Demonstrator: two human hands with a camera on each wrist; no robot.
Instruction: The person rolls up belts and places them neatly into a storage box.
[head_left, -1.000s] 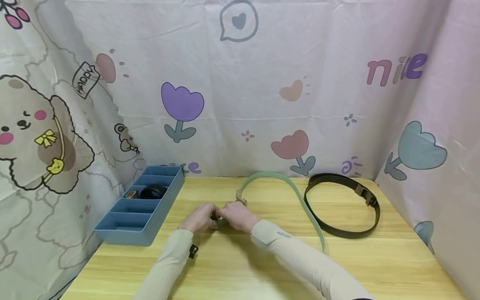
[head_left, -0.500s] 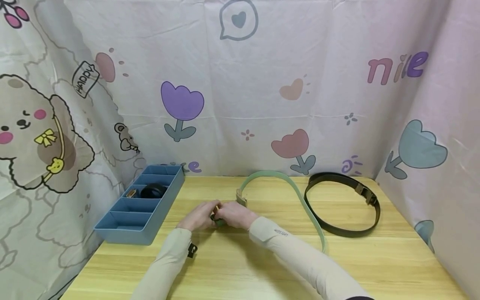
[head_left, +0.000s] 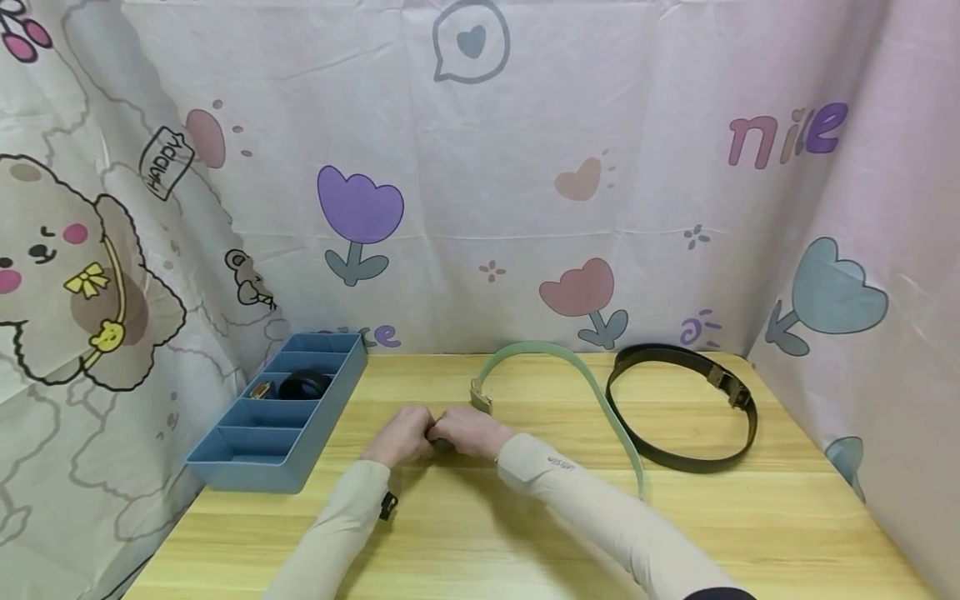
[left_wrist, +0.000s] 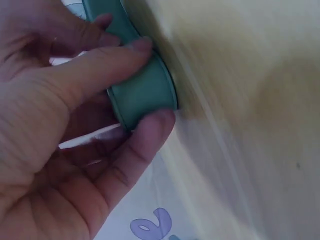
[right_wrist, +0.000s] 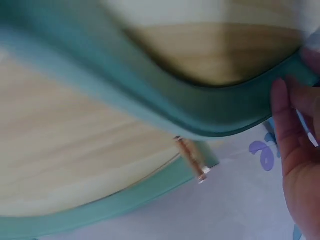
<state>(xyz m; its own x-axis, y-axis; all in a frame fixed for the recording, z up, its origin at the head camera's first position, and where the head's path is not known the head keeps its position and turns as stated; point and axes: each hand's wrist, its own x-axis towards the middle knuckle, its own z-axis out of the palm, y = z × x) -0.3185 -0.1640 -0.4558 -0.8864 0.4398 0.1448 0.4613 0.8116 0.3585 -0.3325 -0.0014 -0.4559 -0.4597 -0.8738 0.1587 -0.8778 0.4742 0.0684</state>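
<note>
A light green belt (head_left: 555, 350) lies on edge across the table in a wide arc that passes behind my right forearm. Its gold-toned buckle (head_left: 480, 396) stands just beyond my hands; the right wrist view also shows the metal buckle (right_wrist: 191, 157). My left hand (head_left: 401, 435) pinches a curved-over section of the green strap (left_wrist: 145, 95) between thumb and fingers. Close beside it, my right hand (head_left: 472, 431) grips the same strap, its thumb and fingers on the band in the right wrist view. The hands hide most of the held part from the head view.
At the left stands a blue divided tray (head_left: 300, 450), with a coiled black belt (head_left: 303, 384) and a gold-toned buckle (head_left: 260, 390) in one compartment. A black belt (head_left: 697, 465) forms a loop at the right. A printed curtain (head_left: 465, 208) hangs behind the table.
My left hand's fingers have drawn in around the strap, closing the gap seen between the hands half a second ago. The green arc, black belt and tray stay put.
</note>
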